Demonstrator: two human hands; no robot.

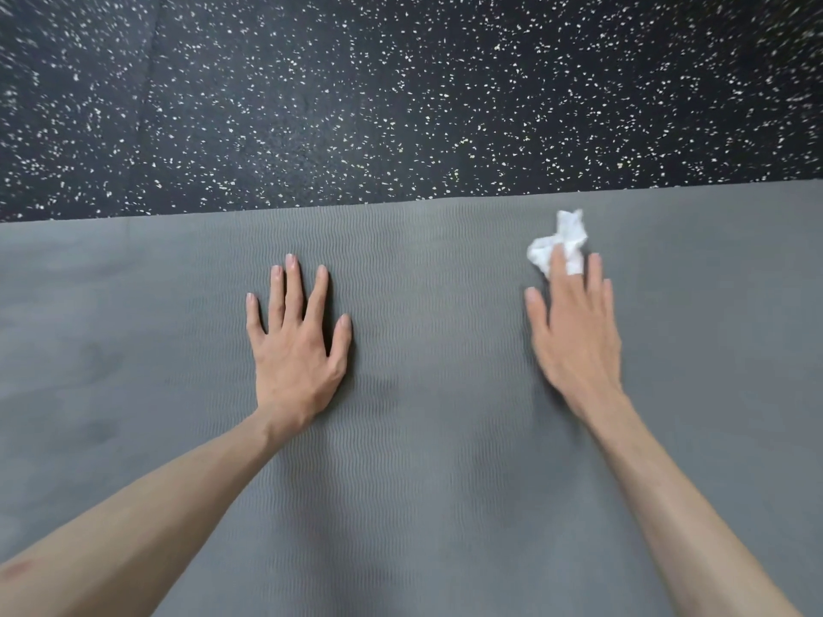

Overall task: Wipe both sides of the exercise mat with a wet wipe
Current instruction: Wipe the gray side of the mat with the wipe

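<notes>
Here the right hand (574, 331) presses straight fingers (557, 269) on the wet wipe (562, 242); left hand (296, 345) flat, spread.

Hands (297, 349) (574, 331) on mat (423, 460) (right: wipe (559, 242))

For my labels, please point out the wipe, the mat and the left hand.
wipe (562, 242), head view, crumpled middle.
mat (427, 438), head view, bare ribbed surface.
left hand (296, 345), head view, back of hand.

Soft, even light, with only faint shadows beneath the palms. The right hand (574, 331) and the crumpled white wet wipe (559, 247) are smeared by motion blur. The speckled black rubber floor (401, 95) streaks toward the corners; the grey ribbed exercise mat (423, 438) blurs at the left.
</notes>
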